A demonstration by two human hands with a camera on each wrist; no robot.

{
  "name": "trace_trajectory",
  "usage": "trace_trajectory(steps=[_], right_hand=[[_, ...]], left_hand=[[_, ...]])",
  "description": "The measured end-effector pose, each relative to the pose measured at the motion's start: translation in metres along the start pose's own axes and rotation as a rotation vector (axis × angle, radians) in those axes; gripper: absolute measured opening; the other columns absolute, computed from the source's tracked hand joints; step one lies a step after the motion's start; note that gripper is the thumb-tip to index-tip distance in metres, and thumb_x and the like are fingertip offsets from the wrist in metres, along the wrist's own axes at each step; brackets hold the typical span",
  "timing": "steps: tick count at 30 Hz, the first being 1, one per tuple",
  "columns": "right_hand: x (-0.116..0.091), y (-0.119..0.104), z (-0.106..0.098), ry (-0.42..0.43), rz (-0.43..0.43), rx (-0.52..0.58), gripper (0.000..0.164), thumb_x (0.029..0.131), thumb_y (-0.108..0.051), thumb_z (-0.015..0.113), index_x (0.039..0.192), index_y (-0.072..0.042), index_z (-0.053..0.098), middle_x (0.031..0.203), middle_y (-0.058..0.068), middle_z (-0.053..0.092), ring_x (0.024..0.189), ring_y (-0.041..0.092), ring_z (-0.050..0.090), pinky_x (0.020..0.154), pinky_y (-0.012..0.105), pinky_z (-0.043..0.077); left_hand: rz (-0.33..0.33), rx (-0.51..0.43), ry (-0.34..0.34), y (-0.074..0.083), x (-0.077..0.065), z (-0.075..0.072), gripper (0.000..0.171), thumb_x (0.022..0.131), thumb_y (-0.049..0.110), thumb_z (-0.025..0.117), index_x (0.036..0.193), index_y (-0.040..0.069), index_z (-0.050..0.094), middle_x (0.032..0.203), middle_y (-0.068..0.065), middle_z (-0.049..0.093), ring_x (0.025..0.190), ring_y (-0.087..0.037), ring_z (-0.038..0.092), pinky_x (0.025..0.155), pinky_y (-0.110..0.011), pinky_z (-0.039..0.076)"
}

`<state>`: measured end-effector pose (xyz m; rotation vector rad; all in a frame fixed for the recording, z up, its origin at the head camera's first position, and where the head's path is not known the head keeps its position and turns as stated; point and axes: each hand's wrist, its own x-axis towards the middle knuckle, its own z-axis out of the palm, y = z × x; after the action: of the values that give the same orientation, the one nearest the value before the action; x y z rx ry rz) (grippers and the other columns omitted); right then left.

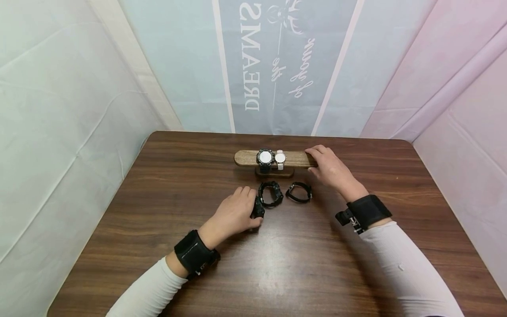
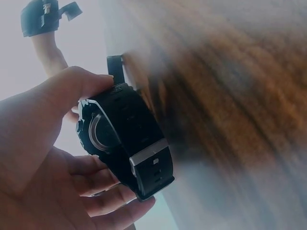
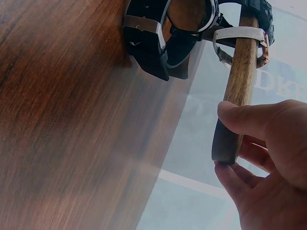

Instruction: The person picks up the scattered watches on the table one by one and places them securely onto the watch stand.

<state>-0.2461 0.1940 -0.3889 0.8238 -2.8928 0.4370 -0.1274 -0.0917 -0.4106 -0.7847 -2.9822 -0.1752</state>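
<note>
My left hand (image 1: 235, 210) holds a black wristwatch (image 2: 139, 129), its buckled strap facing the left wrist camera, thumb on one side and fingers on the other. In the head view that watch is partly hidden by the hand. My right hand (image 1: 330, 166) grips the right end of a wooden watch stand (image 3: 242, 72), thumb on one face and fingers on the other. On the stand's bar hang a large black watch with a white dial (image 1: 265, 156) and, just right of it, a smaller white watch (image 1: 280, 157).
Two more black watches lie in front of the stand: one with a thick strap (image 1: 271, 193) close to the left hand, and a slimmer one (image 1: 299, 192) to its right. Under them is a dark wooden table (image 1: 190, 167). A printed curtain (image 1: 198, 66) hangs behind the table's back edge.
</note>
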Motion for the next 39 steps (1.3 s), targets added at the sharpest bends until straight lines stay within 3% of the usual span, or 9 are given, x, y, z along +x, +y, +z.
trace_trajectory(steps=[7,22,29,39], right_hand=[[0.0,0.0,-0.001,0.004,-0.011,-0.002,0.055,0.082,-0.009,0.068,0.13,0.001,0.045,0.125,0.02,0.045,0.115,0.037,0.041,0.093,0.049,0.042],[-0.002,-0.001,0.0,0.007,-0.007,0.002,0.057,0.082,-0.009,0.068,0.132,0.001,0.044,0.128,0.021,0.044,0.117,0.037,0.041,0.093,0.049,0.042],[-0.003,-0.001,0.002,0.023,-0.011,-0.002,0.057,0.082,-0.009,0.068,0.132,0.001,0.044,0.128,0.021,0.044,0.117,0.036,0.041,0.092,0.049,0.043],[-0.003,0.001,0.002,0.023,-0.01,-0.003,0.058,0.082,-0.009,0.068,0.133,0.001,0.044,0.129,0.021,0.043,0.118,0.036,0.041,0.092,0.049,0.043]], left_hand=[[-0.008,-0.02,-0.006,-0.001,0.001,-0.008,0.065,0.072,0.053,0.066,0.111,0.003,0.049,0.101,-0.007,0.051,0.09,-0.021,0.047,0.067,-0.032,0.052],[-0.026,-0.114,0.109,-0.002,0.001,-0.016,0.064,0.075,0.047,0.067,0.12,0.007,0.045,0.112,-0.006,0.049,0.101,-0.019,0.045,0.065,-0.029,0.052],[-0.037,-0.189,0.184,-0.002,0.001,-0.018,0.066,0.075,0.04,0.07,0.124,0.008,0.041,0.119,-0.004,0.046,0.109,-0.017,0.041,0.073,-0.028,0.051],[0.022,-0.288,0.256,-0.004,0.004,-0.018,0.065,0.072,0.031,0.072,0.123,0.006,0.04,0.121,-0.007,0.046,0.113,-0.021,0.038,0.091,-0.033,0.044]])
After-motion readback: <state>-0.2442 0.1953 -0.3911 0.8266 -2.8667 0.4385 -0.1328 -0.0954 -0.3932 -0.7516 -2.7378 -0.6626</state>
